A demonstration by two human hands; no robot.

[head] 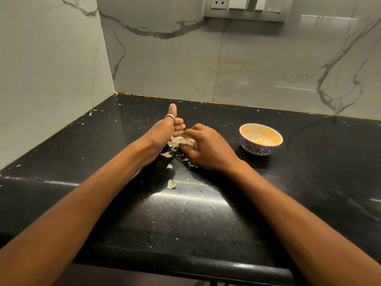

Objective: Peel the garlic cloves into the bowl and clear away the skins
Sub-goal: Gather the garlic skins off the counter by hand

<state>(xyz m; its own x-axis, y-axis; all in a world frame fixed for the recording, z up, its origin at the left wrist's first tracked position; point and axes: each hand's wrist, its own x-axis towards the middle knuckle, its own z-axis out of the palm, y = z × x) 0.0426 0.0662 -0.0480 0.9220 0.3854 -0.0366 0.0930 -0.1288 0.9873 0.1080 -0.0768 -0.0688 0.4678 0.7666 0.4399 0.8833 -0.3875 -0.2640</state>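
Head view: the garlic skins point(179, 141) form a pale, papery heap on the black counter point(206, 213), between both hands. The left hand point(162, 134) stands on edge against the heap, fingers straight, thumb raised. The right hand point(208, 149) grips the heap with curled fingers. Loose flakes point(171, 184) lie nearer the front edge. The bowl point(257, 148) stands apart on the right, open counter around it. Marble walls point(165, 58) close the left and rear.

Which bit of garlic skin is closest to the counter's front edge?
The lone pale flake lying by itself. The other loose flakes and the pile of skins sit farther back.
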